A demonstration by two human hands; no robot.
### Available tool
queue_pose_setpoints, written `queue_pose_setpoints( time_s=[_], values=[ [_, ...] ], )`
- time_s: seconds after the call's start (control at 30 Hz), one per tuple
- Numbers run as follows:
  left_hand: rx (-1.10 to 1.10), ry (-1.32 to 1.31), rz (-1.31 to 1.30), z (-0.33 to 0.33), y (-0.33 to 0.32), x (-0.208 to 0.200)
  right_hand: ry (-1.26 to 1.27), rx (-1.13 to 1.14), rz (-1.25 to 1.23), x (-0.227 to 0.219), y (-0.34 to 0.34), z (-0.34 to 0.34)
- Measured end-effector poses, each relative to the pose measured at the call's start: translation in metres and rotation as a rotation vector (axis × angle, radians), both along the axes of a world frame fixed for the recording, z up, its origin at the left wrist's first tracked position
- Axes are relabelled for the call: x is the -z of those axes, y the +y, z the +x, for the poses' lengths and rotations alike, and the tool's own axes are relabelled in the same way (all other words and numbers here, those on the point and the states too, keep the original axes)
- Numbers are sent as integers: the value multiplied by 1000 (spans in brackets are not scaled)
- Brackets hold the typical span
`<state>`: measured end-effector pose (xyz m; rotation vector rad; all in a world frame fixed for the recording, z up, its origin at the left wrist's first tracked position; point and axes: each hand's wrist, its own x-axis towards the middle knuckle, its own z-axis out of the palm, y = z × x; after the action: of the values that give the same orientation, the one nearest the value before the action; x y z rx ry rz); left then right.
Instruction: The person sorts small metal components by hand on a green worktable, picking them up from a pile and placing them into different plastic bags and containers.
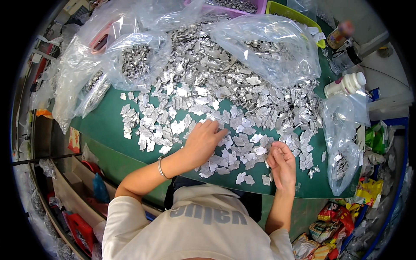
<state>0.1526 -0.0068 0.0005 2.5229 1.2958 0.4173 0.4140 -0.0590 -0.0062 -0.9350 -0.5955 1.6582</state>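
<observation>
while the left hand [203,141] rests low among the loose silvery metal pieces [240,147], its fingers bent downward, the right hand [282,164] hovers by the near edge with fingers curled narrowly toward the thumb; whether either one holds a piece i cannot tell, as the fingers hide what is under them. the pieces lie on the green table [102,123], scattered thinly around the hands and heaped thickly beyond them. a clear plastic bag [299,52] lies over the heap's right side, and another clear bag [160,47] sits at its left. past the heap are a purple bin [262,6] and a yellow-green bin [277,8], with a white bottle [344,85] leaning at the right
</observation>
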Motion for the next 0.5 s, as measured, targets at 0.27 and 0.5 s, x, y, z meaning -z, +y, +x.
queue_pose_setpoints(
  time_s=[0.27, 0.5],
  values=[
    [-39, -129, -29, -1, 4, 7, -377, 284, -129, -22, 1, 10],
    [-5, -210, -82, 6, 9, 8, -1455, 167, 402, -5, 8, 8]
  ],
)
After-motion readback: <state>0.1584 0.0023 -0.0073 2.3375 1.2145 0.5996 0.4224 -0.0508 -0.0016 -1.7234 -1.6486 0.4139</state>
